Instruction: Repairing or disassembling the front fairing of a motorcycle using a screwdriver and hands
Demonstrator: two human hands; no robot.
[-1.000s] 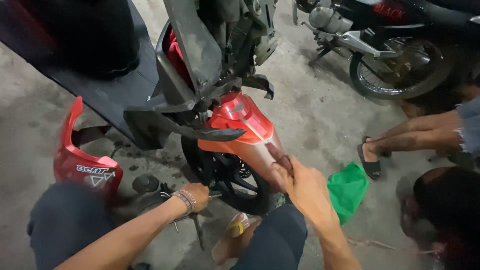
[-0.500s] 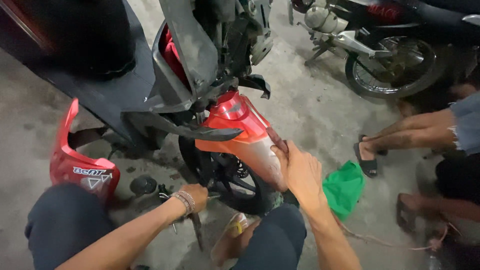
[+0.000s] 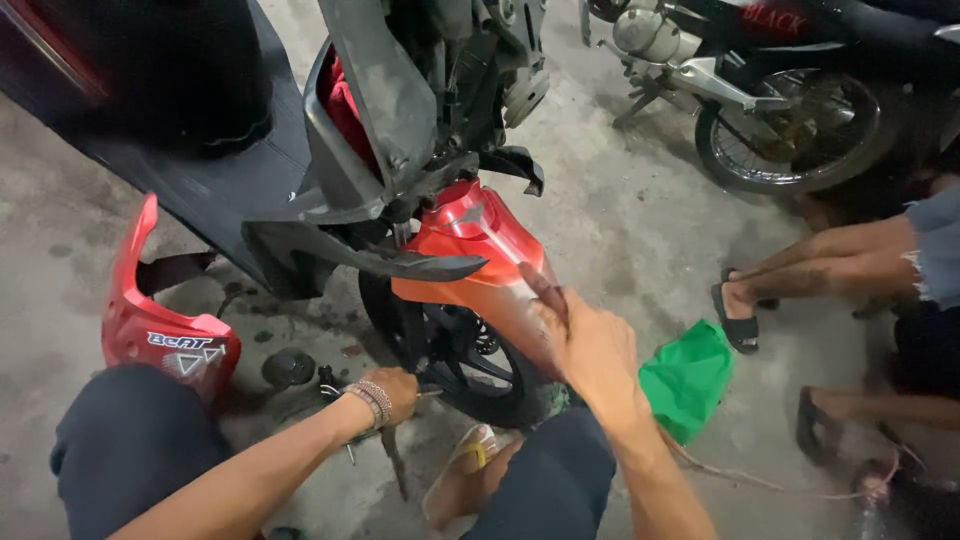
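Observation:
A partly stripped scooter stands in front of me, its red front fender (image 3: 470, 245) over the black front wheel (image 3: 455, 370). My right hand (image 3: 585, 340) lies against the fender's right side, fingers curled on its edge. My left hand (image 3: 395, 392), with beaded bracelets at the wrist, is low at the wheel's left side near the axle, closed around a thin metal tool that is mostly hidden. My knees frame the wheel and my sandalled foot (image 3: 470, 470) rests under it.
A detached red body panel (image 3: 160, 335) lies on the concrete at the left, a small round black part (image 3: 288, 367) beside it. A green cloth (image 3: 688, 378) lies right of the wheel. Another person's legs and sandalled feet (image 3: 740, 300) stretch in from the right. A second motorcycle (image 3: 790, 110) stands behind.
My right hand slid slightly up along the fender's right edge. The view tipped a little. My left hand stayed at the wheel's left side.

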